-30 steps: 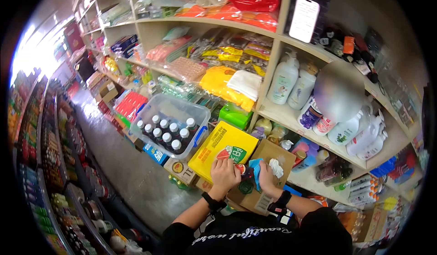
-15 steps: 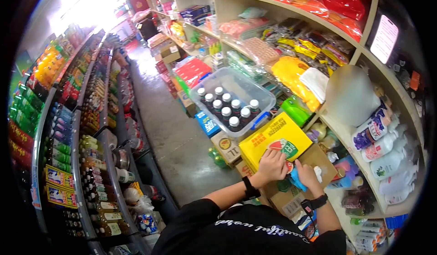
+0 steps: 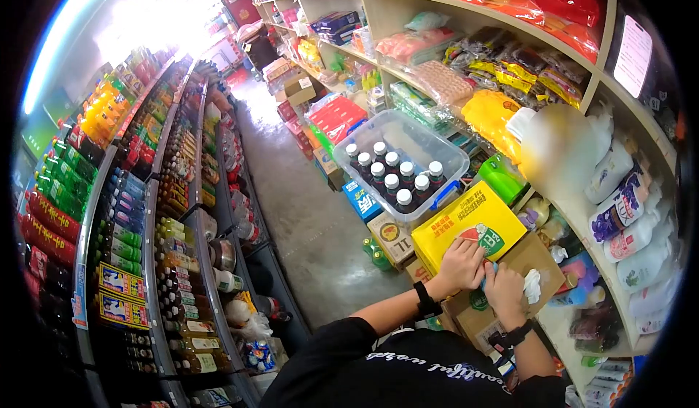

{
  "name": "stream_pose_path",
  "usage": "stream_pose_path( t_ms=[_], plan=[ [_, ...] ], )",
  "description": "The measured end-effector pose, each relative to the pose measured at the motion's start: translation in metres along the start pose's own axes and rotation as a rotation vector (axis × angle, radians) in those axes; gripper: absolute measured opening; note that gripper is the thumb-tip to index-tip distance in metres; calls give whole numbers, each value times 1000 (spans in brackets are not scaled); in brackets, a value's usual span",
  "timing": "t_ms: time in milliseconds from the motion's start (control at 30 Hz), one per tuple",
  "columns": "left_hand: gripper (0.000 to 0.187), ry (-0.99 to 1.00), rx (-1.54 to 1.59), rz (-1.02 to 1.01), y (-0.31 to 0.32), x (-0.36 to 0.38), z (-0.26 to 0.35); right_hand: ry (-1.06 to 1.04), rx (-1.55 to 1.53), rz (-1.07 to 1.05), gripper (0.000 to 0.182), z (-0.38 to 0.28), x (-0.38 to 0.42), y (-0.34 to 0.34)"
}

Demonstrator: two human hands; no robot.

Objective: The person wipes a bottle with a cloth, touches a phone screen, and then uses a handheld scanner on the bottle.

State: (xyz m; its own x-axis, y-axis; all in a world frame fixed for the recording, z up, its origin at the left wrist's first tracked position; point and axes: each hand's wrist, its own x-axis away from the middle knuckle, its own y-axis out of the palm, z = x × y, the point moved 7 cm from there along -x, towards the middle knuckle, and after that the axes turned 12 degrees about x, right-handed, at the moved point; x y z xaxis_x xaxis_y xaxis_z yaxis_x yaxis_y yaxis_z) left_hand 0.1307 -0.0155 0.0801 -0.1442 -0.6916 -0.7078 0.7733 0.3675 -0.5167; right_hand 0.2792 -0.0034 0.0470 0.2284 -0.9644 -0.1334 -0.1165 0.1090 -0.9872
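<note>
My left hand (image 3: pixel 461 264) rests against the lower edge of a yellow box (image 3: pixel 470 226), its fingers bent; what it holds, if anything, is hidden. Beside it, my right hand (image 3: pixel 504 289) is closed around a small blue object (image 3: pixel 489 273), mostly covered by the fingers. Both hands are nearly touching, above an open brown cardboard box (image 3: pixel 535 255). Beyond the yellow box sits a clear plastic bin (image 3: pixel 437 142) with several dark bottles (image 3: pixel 392 182) with white caps standing in it.
Drink shelves (image 3: pixel 156 189) line the left side of the aisle floor (image 3: pixel 291 211). Tall shelves (image 3: pixel 480 11) with packaged goods run along the right. A bright green box (image 3: pixel 502 178) and white pump bottles (image 3: pixel 632 237) are near the hands. A crumpled white tissue (image 3: pixel 533 285) lies on the cardboard.
The view has shifted, so the scene sits further right. My hands have come closer together, and less of the blue object shows between them.
</note>
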Motion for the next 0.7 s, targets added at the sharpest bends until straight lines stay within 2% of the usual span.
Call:
stream_pose_path(
  t_ms=[167,267,367,567,700],
  plan=[
    [20,58,-3,45,-6,2,10,5,-56,-144,63,3,-6,-1],
    [20,41,13,25,-4,4,6,5,-11,-251,50,12,-12,17],
    [21,55,5,34,-4,6,8,-204,70,-252,37,5,-11,19],
    [22,24,-5,21,0,11,5,-214,64,-400,30,13,-18,34],
    [25,47,-10,35,-1,11,7,-244,9,-408,26,24,-21,57]
  ],
)
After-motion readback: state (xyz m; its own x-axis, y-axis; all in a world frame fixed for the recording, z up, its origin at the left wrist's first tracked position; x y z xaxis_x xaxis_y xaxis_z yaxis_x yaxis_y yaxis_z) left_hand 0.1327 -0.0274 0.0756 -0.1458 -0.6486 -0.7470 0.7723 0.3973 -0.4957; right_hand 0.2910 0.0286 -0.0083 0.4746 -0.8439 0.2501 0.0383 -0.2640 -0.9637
